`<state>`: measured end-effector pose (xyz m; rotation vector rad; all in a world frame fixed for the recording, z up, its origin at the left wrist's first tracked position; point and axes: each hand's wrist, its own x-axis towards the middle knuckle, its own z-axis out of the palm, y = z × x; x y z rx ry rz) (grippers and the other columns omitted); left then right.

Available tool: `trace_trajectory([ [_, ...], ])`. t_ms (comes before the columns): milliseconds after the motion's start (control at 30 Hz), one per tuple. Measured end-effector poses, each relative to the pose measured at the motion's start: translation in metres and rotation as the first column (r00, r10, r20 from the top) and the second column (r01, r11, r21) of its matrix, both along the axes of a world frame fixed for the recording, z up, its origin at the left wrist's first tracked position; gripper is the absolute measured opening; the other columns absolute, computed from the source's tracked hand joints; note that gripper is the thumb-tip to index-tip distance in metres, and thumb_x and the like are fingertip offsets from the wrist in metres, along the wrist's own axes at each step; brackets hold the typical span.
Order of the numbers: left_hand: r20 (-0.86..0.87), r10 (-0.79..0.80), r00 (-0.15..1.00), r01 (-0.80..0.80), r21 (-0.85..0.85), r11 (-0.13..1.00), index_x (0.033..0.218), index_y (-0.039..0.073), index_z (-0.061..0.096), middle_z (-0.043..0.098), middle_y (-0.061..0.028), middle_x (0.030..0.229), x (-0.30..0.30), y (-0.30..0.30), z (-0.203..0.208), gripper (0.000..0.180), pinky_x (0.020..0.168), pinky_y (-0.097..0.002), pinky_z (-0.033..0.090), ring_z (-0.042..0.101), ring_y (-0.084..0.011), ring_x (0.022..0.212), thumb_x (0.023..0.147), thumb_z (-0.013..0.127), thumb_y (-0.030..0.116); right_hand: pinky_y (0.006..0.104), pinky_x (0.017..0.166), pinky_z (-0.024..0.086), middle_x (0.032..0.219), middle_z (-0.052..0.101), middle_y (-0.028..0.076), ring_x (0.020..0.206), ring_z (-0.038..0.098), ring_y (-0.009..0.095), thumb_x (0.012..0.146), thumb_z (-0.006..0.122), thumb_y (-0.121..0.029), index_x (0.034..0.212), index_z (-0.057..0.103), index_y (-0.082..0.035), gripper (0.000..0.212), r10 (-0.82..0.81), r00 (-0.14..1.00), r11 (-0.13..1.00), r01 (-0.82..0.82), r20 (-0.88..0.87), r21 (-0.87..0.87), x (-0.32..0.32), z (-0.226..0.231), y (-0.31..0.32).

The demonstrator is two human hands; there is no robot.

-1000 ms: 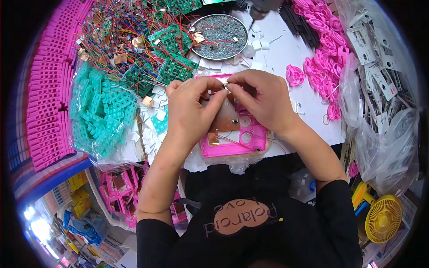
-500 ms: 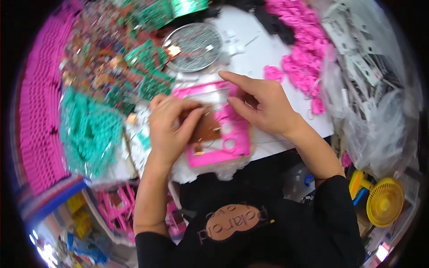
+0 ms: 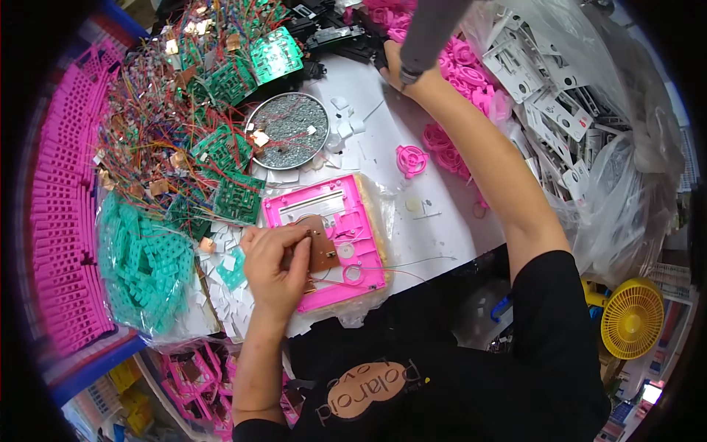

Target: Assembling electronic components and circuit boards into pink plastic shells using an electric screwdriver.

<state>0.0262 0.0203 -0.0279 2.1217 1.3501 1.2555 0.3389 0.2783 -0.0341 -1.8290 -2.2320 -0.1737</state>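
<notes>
A pink plastic housing [image 3: 374, 247] lies open on the work surface in front of me, with a brown circuit board [image 3: 322, 250] and thin wires inside it. My left hand [image 3: 276, 261] rests over the left side of the housing, its thumb and curled fingers gripping the board's edge. My right hand [image 3: 396, 68] is stretched far forward, beside black plastic parts [image 3: 340, 40] and the pile of pink rings [image 3: 464, 62]. A dark grey cylindrical tool [image 3: 434, 33] covers part of that hand. Its fingers are mostly hidden, and whether it grips the tool cannot be made out.
A round tray of small metal screws [image 3: 283, 151] stands beyond the housing. Green circuit boards [image 3: 239, 197] with tangled wires and a bag of teal parts [image 3: 143, 258] lie left. White-grey plates [image 3: 560, 121] fill a clear bag at right. A yellow fan [image 3: 632, 318] stands low right.
My right hand has left the housing and reached far forward. The left hand stays at the board. The dark grey tool has come into view, and the whole view has shifted.
</notes>
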Motion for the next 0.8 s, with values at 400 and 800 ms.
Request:
trace_trajectory([
  [400, 0.377, 0.185, 0.908, -0.108, -0.215, 0.970, 0.096, 0.004, 0.073, 0.070, -0.0052, 0.086, -0.001, -0.005, -0.023, 0.013, 0.075, -0.0295, 0.048, 0.059, -0.0153, 0.073, 0.083, 0.074, 0.000, 0.0271, 0.058, 0.058, 0.117, 0.065, 0.016, 0.076, 0.070, 0.021, 0.082, 0.074, -0.004, 0.141, 0.049, -0.007, 0.064, -0.241, -0.058, 0.941, -0.259, -0.969, -0.218, 0.037, 0.053, -0.212],
  [800, 0.214, -0.134, 0.968, 0.179, -0.206, 0.962, 0.097, 0.003, 0.073, 0.072, -0.0073, 0.094, -0.031, 0.017, 0.004, 0.015, 0.077, -0.0296, 0.049, 0.065, -0.0179, 0.085, 0.083, 0.073, 0.000, 0.0419, 0.088, 0.048, 0.097, 0.064, 0.011, 0.099, 0.054, 0.033, 0.071, 0.085, -0.023, 0.112, 0.067, -0.002, 0.049, 0.327, 0.782, 0.904, -0.422, -0.531, -0.064, -0.094, 0.041, -0.246],
])
